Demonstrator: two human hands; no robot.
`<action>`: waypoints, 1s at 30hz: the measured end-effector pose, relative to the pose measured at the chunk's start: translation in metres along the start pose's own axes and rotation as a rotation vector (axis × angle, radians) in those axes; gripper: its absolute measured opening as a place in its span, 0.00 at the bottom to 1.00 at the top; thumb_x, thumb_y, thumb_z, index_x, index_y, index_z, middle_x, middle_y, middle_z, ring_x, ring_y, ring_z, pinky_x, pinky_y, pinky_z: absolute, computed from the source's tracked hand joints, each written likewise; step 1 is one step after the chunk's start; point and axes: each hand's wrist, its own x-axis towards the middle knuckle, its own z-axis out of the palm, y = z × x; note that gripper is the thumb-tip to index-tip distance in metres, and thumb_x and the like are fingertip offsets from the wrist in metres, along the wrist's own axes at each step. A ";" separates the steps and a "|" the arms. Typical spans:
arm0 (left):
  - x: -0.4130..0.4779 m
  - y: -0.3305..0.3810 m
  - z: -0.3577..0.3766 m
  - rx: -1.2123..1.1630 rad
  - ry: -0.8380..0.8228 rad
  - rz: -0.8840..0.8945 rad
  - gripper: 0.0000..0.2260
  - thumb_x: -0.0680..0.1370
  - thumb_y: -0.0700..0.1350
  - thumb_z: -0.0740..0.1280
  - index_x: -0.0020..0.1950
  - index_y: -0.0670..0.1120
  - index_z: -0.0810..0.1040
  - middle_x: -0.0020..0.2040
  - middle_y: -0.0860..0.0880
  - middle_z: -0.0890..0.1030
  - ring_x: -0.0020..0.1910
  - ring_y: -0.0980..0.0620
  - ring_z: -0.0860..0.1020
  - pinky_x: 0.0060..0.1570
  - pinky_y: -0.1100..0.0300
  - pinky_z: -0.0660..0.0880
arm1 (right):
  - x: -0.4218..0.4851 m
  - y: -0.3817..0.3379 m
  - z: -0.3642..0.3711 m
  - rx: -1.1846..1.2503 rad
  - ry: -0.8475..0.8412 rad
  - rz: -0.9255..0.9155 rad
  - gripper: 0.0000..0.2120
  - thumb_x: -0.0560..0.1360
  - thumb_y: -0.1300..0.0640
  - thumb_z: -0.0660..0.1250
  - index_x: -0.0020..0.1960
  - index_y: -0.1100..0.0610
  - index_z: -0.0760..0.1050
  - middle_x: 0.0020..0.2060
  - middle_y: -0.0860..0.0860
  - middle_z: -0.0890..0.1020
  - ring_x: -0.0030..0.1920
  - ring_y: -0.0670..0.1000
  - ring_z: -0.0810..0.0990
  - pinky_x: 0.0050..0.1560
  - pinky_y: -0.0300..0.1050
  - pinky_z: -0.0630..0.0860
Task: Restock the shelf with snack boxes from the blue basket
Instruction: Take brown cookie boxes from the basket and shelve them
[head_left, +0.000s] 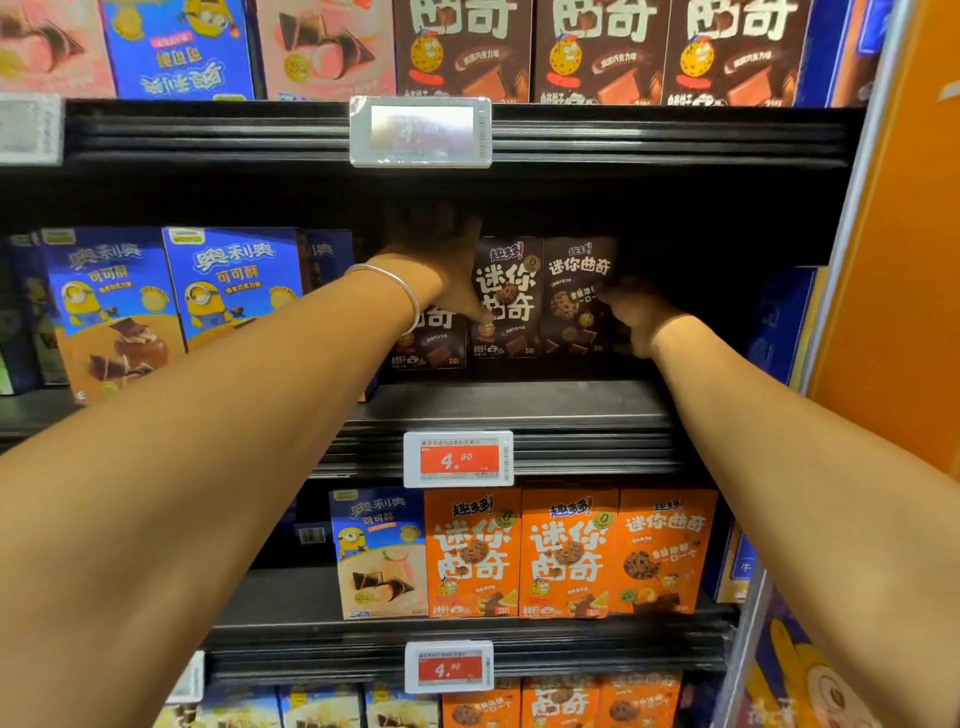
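Both my arms reach into the dark middle shelf (519, 405). Three dark brown snack boxes stand there side by side. My left hand (441, 265), a silver bangle on its wrist, grips the middle brown box (511, 296) at its upper left, thumb across the front and fingers hidden in the shadow behind. It partly covers the left brown box (431, 343). My right hand (641, 319) grips the right edge of the right brown box (574, 301), which is turned to show another face. The blue basket is out of view.
Blue minion boxes (228, 286) stand left on the same shelf. Dark space lies right of the brown boxes. Orange cookie boxes (566, 551) fill the shelf below, larger brown boxes (597, 52) the shelf above. Price tags (457, 460) clip onto shelf edges. An orange panel (893, 260) bounds the right.
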 end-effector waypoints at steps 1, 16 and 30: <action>-0.003 0.004 -0.001 -0.020 0.020 0.005 0.52 0.70 0.64 0.80 0.83 0.47 0.55 0.81 0.40 0.63 0.79 0.32 0.65 0.76 0.34 0.66 | 0.000 0.000 0.000 0.002 0.001 -0.005 0.05 0.79 0.47 0.68 0.46 0.42 0.73 0.46 0.45 0.80 0.44 0.49 0.79 0.35 0.46 0.72; -0.001 0.006 0.010 0.047 0.026 0.041 0.41 0.75 0.53 0.80 0.80 0.43 0.62 0.77 0.38 0.68 0.75 0.33 0.69 0.75 0.36 0.68 | -0.001 0.000 -0.001 0.006 0.002 0.009 0.02 0.79 0.48 0.67 0.49 0.43 0.74 0.55 0.49 0.80 0.52 0.53 0.78 0.40 0.49 0.74; -0.061 0.050 -0.010 -0.510 0.232 -0.089 0.25 0.81 0.60 0.67 0.72 0.47 0.72 0.76 0.40 0.73 0.72 0.38 0.74 0.73 0.43 0.72 | -0.087 -0.065 0.025 0.083 0.186 -0.222 0.29 0.76 0.38 0.67 0.72 0.49 0.70 0.61 0.47 0.76 0.54 0.51 0.75 0.45 0.43 0.74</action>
